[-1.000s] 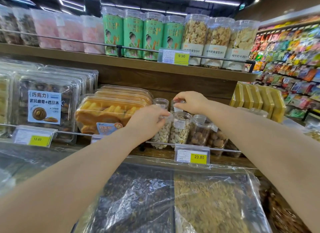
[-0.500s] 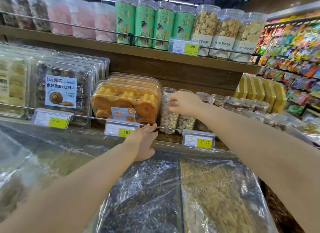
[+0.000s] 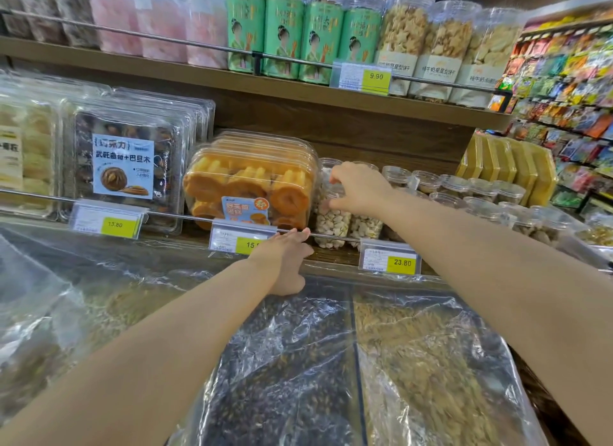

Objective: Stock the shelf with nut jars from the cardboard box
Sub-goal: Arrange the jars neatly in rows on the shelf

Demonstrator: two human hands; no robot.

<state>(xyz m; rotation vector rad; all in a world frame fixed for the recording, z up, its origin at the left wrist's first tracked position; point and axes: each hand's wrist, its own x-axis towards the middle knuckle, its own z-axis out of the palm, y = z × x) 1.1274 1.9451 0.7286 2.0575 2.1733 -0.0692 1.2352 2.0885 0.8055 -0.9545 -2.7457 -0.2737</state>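
Step in hand: seating a jar at the shelf front. Right hand (image 3: 360,190) has fingers and thumb curled round the top of the front-left nut jar (image 3: 331,225), which stands upright on the lower shelf (image 3: 328,254) behind the rail (image 3: 172,215), just beside the orange biscuit box (image 3: 248,186); left hand (image 3: 283,263) lies with fingers straight on the rail, holding nothing. Cardboard box not in view; judged next: release once the jar sits square with its neighbours, then fetch another without nudging the row.
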